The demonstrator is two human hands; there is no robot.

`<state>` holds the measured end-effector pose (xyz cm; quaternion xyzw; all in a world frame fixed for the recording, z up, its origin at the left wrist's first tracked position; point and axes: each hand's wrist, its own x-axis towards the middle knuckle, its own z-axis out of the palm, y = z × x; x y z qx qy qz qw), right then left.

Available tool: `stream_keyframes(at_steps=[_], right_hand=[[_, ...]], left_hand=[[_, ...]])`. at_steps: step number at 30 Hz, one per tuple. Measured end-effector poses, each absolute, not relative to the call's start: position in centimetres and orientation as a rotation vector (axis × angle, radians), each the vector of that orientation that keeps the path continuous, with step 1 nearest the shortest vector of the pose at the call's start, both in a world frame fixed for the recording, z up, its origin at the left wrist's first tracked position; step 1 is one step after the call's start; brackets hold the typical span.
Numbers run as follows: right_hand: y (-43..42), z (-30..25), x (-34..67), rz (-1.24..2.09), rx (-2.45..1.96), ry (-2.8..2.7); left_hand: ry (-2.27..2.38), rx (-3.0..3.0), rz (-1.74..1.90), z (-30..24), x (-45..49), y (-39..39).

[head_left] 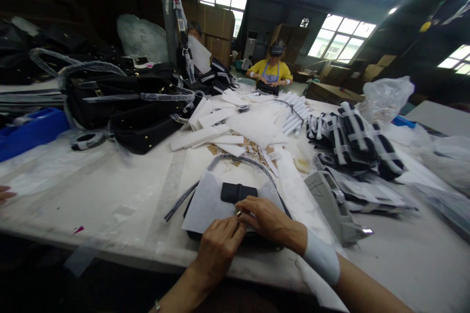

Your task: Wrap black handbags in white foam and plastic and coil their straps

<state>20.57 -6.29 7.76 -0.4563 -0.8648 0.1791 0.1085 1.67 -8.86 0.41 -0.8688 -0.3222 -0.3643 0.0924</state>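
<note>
A black handbag (237,192) lies flat at the near edge of the table, partly covered by a sheet of white tissue paper (207,203). Its wrapped handle (240,160) arches over the far side. My left hand (218,247) and my right hand (266,217) meet at the bag's front, fingers pinched around a small gold metal fitting (239,213). My right wrist wears a white band. What lies under my fingers is hidden.
Black bags in plastic (121,102) pile up at the left. White paper strips (216,127) and striped black-and-white pieces (352,139) cover the middle and right. A grey tape dispenser (336,203) stands to my right. A person in yellow (271,72) works at the far end. Someone's fingertips (5,193) show at the left edge.
</note>
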Motion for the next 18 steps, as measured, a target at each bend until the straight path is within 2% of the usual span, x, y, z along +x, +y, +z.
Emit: stream_keyframes(at_steps=[6,10,13,18], right_hand=[[-10.1,7.0,22.3,0.309,-1.369,-2.576],[-9.6,6.5,21.5,0.210,-1.425,-2.657],[-8.2,6.5,21.0,0.106,-1.353,-2.689],[-7.4,3.1,21.2,-0.175,-1.300,-2.559]], left_hand=[[-1.024,-2.549,-0.993,0.2,2.0,-8.7],[-1.155,-2.553,-0.660,1.9,2.2,-7.4],[-1.061,-2.673,-0.419,3.2,1.6,-5.5],[-0.791,-2.587,-0.642,1.0,-1.2,-2.7]])
